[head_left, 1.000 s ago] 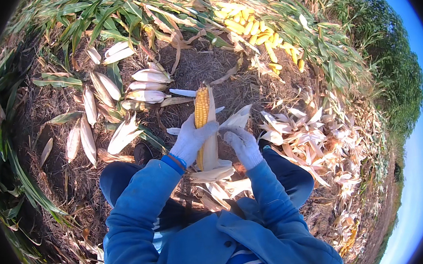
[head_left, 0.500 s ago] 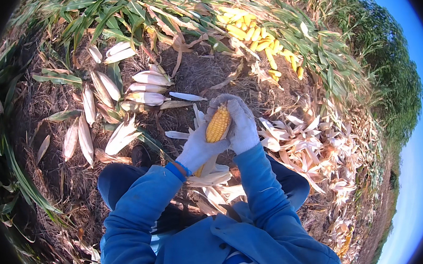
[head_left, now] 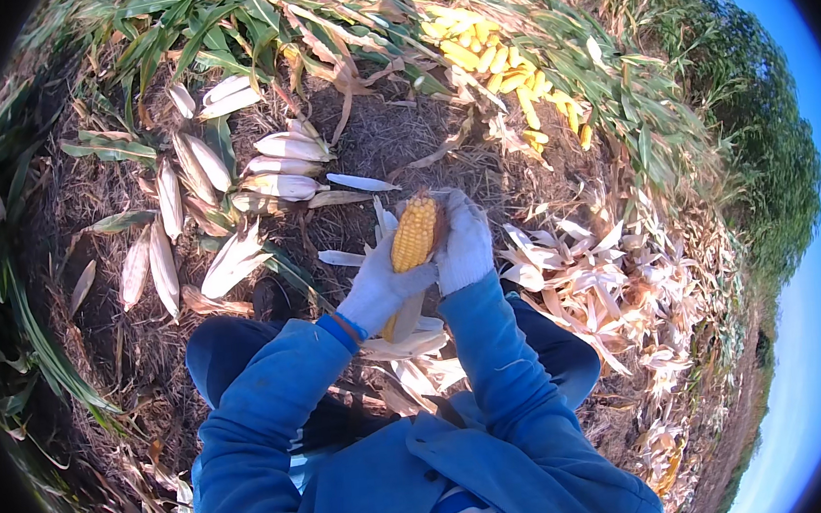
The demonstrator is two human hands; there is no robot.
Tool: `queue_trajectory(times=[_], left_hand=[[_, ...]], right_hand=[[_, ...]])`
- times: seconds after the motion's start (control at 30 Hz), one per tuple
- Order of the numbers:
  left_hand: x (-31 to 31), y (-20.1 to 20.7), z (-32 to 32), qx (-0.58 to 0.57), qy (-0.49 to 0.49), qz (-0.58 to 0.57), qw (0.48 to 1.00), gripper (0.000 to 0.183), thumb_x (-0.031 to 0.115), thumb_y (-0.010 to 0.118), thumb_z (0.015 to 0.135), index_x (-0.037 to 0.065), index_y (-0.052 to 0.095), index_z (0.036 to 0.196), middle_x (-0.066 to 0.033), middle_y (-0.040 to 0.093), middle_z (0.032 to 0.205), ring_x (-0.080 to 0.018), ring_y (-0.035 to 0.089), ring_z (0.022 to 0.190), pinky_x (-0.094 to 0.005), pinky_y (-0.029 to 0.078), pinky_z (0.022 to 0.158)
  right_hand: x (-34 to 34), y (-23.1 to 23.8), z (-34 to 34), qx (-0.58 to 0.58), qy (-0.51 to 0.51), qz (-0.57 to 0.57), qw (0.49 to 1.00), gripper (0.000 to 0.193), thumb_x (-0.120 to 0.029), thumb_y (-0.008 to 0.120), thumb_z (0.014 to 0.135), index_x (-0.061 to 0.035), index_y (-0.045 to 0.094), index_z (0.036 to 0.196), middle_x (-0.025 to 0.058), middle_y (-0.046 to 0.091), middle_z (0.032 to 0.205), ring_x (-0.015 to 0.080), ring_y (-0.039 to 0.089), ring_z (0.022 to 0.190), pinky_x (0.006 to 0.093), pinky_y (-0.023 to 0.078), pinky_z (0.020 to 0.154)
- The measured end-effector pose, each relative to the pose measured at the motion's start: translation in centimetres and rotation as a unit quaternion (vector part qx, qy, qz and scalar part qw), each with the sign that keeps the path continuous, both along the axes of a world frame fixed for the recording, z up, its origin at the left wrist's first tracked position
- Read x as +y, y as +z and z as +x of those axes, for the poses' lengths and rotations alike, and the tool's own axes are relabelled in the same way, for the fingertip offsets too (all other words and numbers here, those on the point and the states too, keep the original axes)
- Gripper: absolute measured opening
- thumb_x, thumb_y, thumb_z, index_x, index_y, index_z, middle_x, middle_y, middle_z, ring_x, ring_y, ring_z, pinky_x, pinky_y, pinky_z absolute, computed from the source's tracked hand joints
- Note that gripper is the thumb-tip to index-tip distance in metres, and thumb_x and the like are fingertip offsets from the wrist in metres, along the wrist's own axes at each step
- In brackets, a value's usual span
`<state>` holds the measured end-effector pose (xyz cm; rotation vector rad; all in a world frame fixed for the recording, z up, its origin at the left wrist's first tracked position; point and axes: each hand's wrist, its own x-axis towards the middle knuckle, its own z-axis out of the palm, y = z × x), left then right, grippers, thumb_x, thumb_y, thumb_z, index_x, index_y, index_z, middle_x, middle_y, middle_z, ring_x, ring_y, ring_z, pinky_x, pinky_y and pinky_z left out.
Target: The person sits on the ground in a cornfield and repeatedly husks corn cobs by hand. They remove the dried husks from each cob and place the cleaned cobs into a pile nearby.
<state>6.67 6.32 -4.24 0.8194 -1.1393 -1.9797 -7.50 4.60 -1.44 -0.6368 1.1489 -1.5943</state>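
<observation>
A yellow ear of corn (head_left: 415,234) with bare kernels stands tilted between my gloved hands, its tip pointing away from me. My left hand (head_left: 377,293), in a whitish glove, is closed around its lower end. Against the upper right side of the ear, my right hand (head_left: 464,243) is closed with curled fingers, beside some brownish silk. What its fingertips grip is partly hidden. Pale opened husk (head_left: 419,344) lies below the hands, with a bit of yellow corn showing under my left wrist.
Unhusked ears (head_left: 286,187) lie on the straw-covered ground at the left. Beyond, at the upper right, is a pile of husked yellow ears (head_left: 501,64). Dry stripped husks (head_left: 606,289) are heaped to my right. Cut green stalks (head_left: 171,29) border the far side.
The ear has shifted slightly left and stands more upright. My right hand has slid off its tip to the right side, uncovering more kernels. My left hand keeps its hold.
</observation>
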Motion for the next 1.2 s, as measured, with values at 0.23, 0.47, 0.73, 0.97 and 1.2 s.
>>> queue_trajectory(times=[0.23,0.47,0.73,0.97,1.2], left_hand=[[0.2,-0.4,-0.6,0.097,0.009,0.054,0.994,0.054,0.027,0.071,0.095,-0.002,0.051,0.136,-0.0097,0.065,0.118,-0.017,0.064,0.102,-0.0324,0.054,0.09],[-0.1,-0.1,-0.8,0.098,0.022,0.082,0.992,0.047,0.026,0.068,0.096,-0.001,0.053,0.131,-0.0089,0.065,0.114,-0.0164,0.065,0.099,-0.0319,0.056,0.086],[-0.2,-0.6,-0.7,0.12,0.051,0.131,0.983,0.048,0.026,0.071,0.095,0.0,0.052,0.131,-0.0093,0.064,0.115,-0.0172,0.065,0.099,-0.033,0.057,0.085],[-0.4,-1.6,-1.7,0.119,0.139,0.17,0.968,0.049,0.028,0.072,0.095,0.0,0.052,0.131,-0.0102,0.064,0.116,-0.0175,0.064,0.1,-0.0326,0.056,0.087],[-3.1,-1.9,0.2,0.057,0.237,0.104,0.964,0.041,0.033,0.068,0.099,0.002,0.057,0.124,-0.0086,0.066,0.105,-0.0181,0.066,0.091,-0.0345,0.058,0.08]], right_hand=[[-0.9,-1.8,-1.7,-0.243,0.052,-0.075,0.966,0.026,-0.031,0.054,0.107,-0.0057,0.059,0.106,0.0008,0.061,0.083,0.0122,0.058,0.074,0.0256,0.05,0.07],[0.4,1.7,1.4,0.108,-0.003,-0.017,0.994,0.013,-0.016,0.061,0.1,-0.0055,0.062,0.108,-0.0012,0.061,0.09,0.007,0.056,0.081,0.0239,0.047,0.071],[0.9,1.0,0.7,0.277,0.034,0.026,0.96,0.019,-0.018,0.064,0.098,-0.0027,0.061,0.11,0.0056,0.063,0.097,0.0128,0.059,0.088,0.0263,0.049,0.079],[-0.7,-0.8,1.8,-0.062,-0.117,0.03,0.991,0.019,-0.023,0.06,0.104,-0.0058,0.056,0.097,0.0026,0.056,0.082,0.0118,0.051,0.068,0.027,0.045,0.062],[1.7,0.3,0.9,-0.077,0.073,0.027,0.994,0.023,-0.028,0.056,0.105,-0.0104,0.053,0.092,-0.0032,0.047,0.074,0.0064,0.041,0.061,0.0244,0.036,0.053]])
